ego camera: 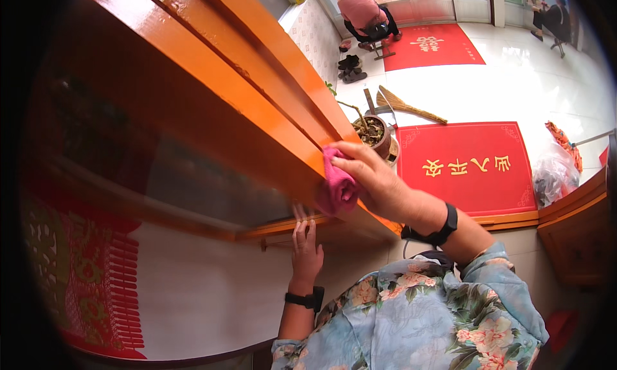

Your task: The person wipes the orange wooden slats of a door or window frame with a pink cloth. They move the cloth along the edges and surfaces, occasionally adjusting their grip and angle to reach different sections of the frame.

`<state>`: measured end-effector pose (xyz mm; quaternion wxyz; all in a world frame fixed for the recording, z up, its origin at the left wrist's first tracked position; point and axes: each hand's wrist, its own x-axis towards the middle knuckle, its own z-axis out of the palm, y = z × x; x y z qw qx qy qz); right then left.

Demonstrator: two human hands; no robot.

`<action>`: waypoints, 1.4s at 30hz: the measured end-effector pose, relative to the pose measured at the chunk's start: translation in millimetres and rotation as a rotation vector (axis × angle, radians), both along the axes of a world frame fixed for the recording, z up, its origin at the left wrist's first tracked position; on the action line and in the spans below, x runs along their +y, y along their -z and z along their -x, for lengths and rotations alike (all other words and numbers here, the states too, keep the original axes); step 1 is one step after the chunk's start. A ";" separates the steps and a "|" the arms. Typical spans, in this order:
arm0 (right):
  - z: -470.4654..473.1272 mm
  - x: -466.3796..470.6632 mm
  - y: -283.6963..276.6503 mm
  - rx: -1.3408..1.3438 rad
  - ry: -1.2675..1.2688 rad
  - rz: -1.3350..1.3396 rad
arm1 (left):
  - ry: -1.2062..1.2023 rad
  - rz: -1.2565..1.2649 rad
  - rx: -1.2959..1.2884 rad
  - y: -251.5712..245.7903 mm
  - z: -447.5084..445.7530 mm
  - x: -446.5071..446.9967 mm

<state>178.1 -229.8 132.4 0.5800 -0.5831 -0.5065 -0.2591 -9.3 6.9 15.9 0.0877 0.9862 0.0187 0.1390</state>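
Observation:
My right hand (378, 177) grips a bunched pink cloth (340, 184) and presses it against the edge of an orange-painted wooden door or frame (270, 114). Lower and to the left, my left hand (305, 254) has its fingers extended against the lower part of the glass pane (202, 191), where a faint reflection of the fingers shows. It holds nothing that I can see. Both wrists wear black bands.
A potted plant (378, 133) stands just past the wood, near a straw broom (409, 105). Red mats (458, 196) lie on the white tiles. Shoes (352, 73) sit by the wall. One person (364, 13) sits on a stool; another (554, 20) sits farther right. A plastic bag (554, 174) rests right.

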 end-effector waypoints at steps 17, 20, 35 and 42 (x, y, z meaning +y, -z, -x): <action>9.8 38.7 -87.9 -0.393 0.383 -0.114 | -0.030 0.006 -0.015 22.2 6.9 9.8; 21.3 23.6 -34.4 -0.328 0.381 0.067 | -0.016 0.021 -0.030 20.6 5.9 12.6; 40.6 -49.9 92.1 0.012 0.016 0.599 | -0.031 0.480 -0.202 -58.1 50.3 -52.9; 19.1 -86.6 72.3 0.560 -0.345 0.603 | 0.205 0.553 -0.187 -89.5 6.2 -120.7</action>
